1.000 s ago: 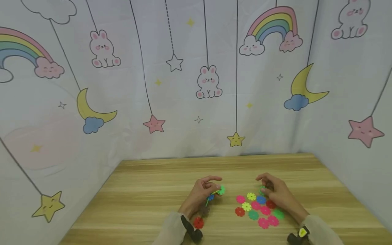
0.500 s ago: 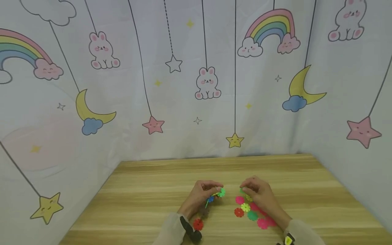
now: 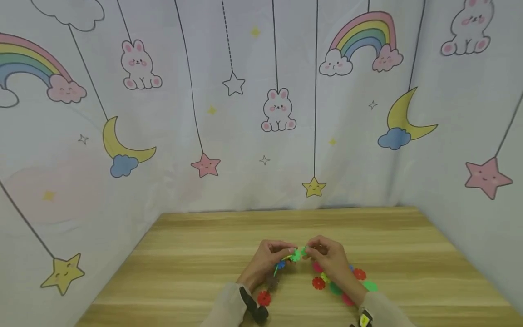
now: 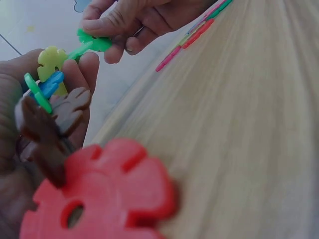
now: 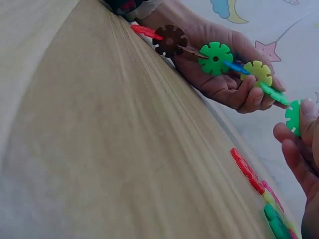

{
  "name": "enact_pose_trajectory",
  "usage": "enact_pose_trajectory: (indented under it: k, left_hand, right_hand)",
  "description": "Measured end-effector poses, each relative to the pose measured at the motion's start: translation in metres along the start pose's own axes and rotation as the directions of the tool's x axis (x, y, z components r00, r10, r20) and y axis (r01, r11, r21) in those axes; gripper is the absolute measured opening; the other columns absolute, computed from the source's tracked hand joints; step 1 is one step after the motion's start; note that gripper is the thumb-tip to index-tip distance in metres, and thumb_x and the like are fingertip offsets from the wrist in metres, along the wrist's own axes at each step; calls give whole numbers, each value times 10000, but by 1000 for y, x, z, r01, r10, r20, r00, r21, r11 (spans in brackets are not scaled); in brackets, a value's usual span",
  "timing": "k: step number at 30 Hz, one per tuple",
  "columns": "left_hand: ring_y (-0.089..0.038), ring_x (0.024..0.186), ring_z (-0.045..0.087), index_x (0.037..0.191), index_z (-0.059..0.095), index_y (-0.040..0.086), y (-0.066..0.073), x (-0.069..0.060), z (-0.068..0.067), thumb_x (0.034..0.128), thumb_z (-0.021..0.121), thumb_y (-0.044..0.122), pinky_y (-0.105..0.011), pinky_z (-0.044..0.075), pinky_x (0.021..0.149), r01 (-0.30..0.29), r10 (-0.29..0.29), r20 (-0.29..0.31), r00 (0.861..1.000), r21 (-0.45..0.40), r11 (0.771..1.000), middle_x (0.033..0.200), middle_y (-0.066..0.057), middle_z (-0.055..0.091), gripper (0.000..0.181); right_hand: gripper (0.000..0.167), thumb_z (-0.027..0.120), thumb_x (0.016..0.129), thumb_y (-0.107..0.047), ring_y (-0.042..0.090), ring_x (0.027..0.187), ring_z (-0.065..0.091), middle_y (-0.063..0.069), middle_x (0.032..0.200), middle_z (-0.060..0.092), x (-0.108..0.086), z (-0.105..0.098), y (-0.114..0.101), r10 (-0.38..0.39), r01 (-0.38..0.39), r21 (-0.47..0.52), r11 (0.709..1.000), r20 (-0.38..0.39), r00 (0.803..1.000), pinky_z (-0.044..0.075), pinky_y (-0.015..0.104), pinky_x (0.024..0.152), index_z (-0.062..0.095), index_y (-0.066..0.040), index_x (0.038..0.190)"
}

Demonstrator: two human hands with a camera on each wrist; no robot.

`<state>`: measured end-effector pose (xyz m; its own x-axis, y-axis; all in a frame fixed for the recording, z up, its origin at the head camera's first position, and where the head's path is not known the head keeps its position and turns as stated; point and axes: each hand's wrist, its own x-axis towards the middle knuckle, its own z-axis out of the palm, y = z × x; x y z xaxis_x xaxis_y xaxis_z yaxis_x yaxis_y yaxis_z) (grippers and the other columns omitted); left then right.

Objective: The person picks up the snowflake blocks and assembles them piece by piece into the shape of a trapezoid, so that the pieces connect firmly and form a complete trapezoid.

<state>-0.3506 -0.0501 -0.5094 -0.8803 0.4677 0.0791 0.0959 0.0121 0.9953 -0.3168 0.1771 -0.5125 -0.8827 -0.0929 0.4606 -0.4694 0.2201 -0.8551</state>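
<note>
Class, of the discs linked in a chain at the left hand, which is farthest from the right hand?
The red disc, at the end beyond the brown discs: it is the only red one linked, and the others sit nearer the right hand.

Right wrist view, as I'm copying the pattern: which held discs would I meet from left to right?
Red disc, brown disc, second brown disc, green disc, blue disc, yellow disc, second green disc, third green disc.
</note>
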Motion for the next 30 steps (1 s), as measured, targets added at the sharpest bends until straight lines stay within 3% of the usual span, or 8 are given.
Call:
enact_pose_trajectory:
  k: [3, 9, 16, 20, 25, 27, 30]
  left_hand:
    - [-120, 1006, 700, 1238, 794, 29, 1, 0, -1, 1016, 763, 311, -297, 522, 946, 3, -3, -4, 1000, 18, 1000, 1148, -6, 830, 361]
    - [-152, 969, 740, 1200, 801, 2, 0, 1, -1, 1009, 775, 279, -302, 556, 930, 15, -15, 10, 1000, -21, 1000, 1096, 6, 834, 338]
    - [-104, 855, 727, 1141, 802, -39, -3, 3, 3, 1002, 780, 225, -247, 556, 786, -7, 7, 3, 1000, -15, 1000, 984, 48, 831, 299]
    - [-78, 807, 723, 1110, 791, -76, -3, 3, 5, 995, 775, 164, -220, 552, 731, -26, 26, -14, 1000, 17, 1000, 962, 28, 834, 266]
    - [-68, 803, 726, 1089, 786, -88, -1, 2, 6, 985, 775, 125, -214, 562, 718, -16, 18, -47, 999, 37, 999, 985, -15, 839, 238]
    - [-66, 815, 717, 1103, 789, -75, -1, 2, 6, 994, 774, 154, -216, 562, 731, -12, 14, -45, 999, 42, 999, 995, -18, 836, 254]
    - [-75, 946, 715, 1203, 779, -19, 2, 2, 4, 1035, 732, 252, -244, 562, 854, -16, 17, -5, 1000, 66, 998, 1100, -35, 828, 322]
  right_hand:
    - [57, 777, 964, -58, 113, 774, 795, 198, 929, 766, 1, 1, 0, -4, 4, 38, 999, 2, 1000, 656, 346, 676, 746, -16, 989]
    - [61, 787, 933, 0, 65, 805, 786, 260, 979, 751, 1, 3, 1, 36, -40, 96, 995, 36, 999, 662, 310, 721, 742, 35, 957]
    - [87, 779, 876, 131, 125, 778, 787, 65, 888, 784, 2, 6, -3, 158, -157, 141, 977, 4, 987, 663, 315, 724, 710, 88, 848]
    - [103, 774, 830, 182, 138, 746, 776, 127, 853, 788, 2, 7, -5, 166, -165, 120, 979, 0, 986, 652, 282, 720, 704, 107, 820]
    - [92, 802, 836, 133, 80, 747, 763, 253, 919, 778, 2, 8, -6, 150, -152, 91, 984, 24, 988, 644, 256, 719, 714, 104, 841]
    - [92, 820, 842, 98, 80, 749, 766, 237, 921, 786, 1, 8, -6, 152, -154, 84, 984, 29, 988, 643, 258, 714, 729, 88, 850]
    - [79, 848, 854, 23, 74, 774, 763, 175, 916, 806, 1, 8, -4, 132, -134, 56, 989, 37, 991, 634, 259, 716, 775, 43, 878]
